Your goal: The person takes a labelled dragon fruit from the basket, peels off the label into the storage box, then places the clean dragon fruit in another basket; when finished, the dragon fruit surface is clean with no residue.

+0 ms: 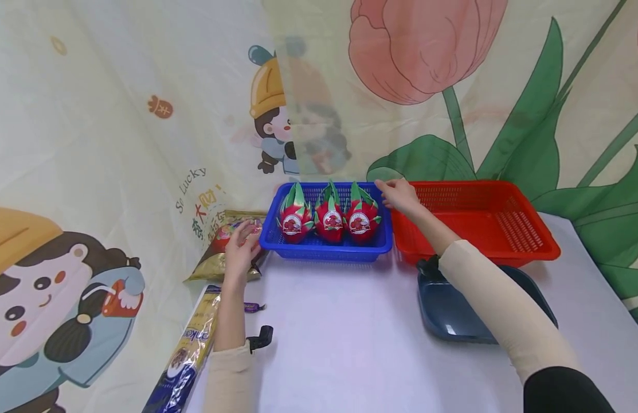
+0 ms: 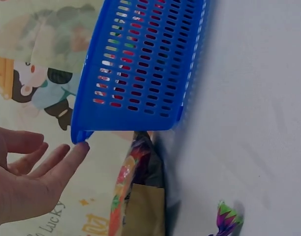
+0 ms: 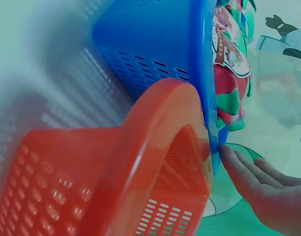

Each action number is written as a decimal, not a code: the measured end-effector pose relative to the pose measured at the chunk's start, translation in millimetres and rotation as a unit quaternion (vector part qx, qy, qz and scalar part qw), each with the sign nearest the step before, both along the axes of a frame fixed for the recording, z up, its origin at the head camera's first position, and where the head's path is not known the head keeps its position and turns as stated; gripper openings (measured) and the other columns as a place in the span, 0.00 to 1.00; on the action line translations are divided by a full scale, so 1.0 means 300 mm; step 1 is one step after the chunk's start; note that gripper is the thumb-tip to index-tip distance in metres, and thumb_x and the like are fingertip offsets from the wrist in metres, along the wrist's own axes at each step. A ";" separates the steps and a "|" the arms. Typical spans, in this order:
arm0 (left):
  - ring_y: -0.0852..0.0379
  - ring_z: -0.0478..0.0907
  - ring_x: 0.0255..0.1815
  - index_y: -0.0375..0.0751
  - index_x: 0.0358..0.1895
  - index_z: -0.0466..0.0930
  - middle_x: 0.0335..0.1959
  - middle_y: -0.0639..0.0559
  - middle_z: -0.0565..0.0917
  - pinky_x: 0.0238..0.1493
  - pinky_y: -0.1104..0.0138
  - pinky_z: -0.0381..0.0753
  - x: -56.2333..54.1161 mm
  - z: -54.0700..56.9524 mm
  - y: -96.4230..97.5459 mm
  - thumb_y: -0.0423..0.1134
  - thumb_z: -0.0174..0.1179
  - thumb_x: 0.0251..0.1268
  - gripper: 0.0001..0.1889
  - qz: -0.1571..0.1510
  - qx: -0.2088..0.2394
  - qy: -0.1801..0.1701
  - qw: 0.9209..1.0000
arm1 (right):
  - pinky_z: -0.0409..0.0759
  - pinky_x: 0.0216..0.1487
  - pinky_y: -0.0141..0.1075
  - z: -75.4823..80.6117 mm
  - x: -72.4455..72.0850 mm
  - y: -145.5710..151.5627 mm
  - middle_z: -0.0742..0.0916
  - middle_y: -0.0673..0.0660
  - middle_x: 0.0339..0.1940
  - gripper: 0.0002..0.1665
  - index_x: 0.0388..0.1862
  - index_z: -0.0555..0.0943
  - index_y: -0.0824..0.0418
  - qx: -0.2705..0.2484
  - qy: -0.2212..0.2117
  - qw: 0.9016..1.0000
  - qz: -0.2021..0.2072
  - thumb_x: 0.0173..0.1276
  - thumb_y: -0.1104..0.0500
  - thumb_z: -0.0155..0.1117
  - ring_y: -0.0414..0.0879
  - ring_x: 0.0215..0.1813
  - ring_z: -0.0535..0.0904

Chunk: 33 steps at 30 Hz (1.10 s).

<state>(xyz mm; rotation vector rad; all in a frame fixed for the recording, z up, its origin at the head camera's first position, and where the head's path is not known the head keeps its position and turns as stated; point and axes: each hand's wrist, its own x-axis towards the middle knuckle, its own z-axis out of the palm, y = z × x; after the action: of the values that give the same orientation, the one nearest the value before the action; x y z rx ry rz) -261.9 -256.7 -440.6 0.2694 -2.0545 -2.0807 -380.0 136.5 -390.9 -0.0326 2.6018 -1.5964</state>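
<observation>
A blue plastic basket (image 1: 326,253) stands at the back of the table with three red dragon fruits (image 1: 331,221) in a row inside. The fruits have green leaf tips and round white labels. My left hand (image 1: 241,246) is at the basket's left end; in the left wrist view, extended fingertips (image 2: 81,146) meet the rim's corner. At the far right corner is my right hand (image 1: 399,195), its fingers fairly straight and an index fingertip (image 3: 227,151) right at the blue rim. Both thumbs stand away from the basket.
A red basket (image 1: 535,252) sits close against the blue one's right side. In front of it is a dark blue tray (image 1: 437,324), partly under my right forearm. A gold snack bag (image 1: 202,269), a long blue-and-gold packet (image 1: 179,358) and a purple-wrapped candy (image 1: 253,307) lie at left.
</observation>
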 end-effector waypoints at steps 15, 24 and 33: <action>0.48 0.77 0.69 0.40 0.77 0.69 0.72 0.44 0.77 0.65 0.62 0.81 -0.047 -0.061 0.009 0.27 0.58 0.77 0.28 0.048 0.051 -0.058 0.996 | 0.89 0.52 0.46 -0.032 -0.101 -0.072 0.83 0.72 0.62 0.36 0.67 0.74 0.74 0.014 -0.080 0.996 -0.033 0.78 0.45 0.63 0.64 0.58 0.85; 0.48 0.77 0.69 0.39 0.77 0.69 0.71 0.44 0.78 0.69 0.58 0.78 -0.045 -0.070 0.022 0.27 0.59 0.76 0.28 0.051 0.070 -0.058 0.995 | 0.74 0.70 0.62 0.006 -0.131 -0.098 0.61 0.72 0.81 0.55 0.84 0.45 0.70 -0.023 -0.176 0.984 0.030 0.78 0.42 0.61 0.76 0.75 0.66; 0.47 0.78 0.68 0.38 0.76 0.71 0.70 0.43 0.79 0.70 0.55 0.78 -0.052 -0.070 0.013 0.26 0.60 0.75 0.27 0.061 0.079 -0.054 0.994 | 0.80 0.65 0.56 -0.014 -0.167 -0.076 0.70 0.76 0.74 0.32 0.75 0.64 0.77 -0.032 -0.194 0.977 0.085 0.77 0.69 0.60 0.73 0.72 0.72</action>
<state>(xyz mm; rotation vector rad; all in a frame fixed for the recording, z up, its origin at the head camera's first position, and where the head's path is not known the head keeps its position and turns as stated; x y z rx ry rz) -277.5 -252.7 -461.5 0.5308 -1.8801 -2.1994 -430.1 113.8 -395.2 0.0458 2.1899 -1.4558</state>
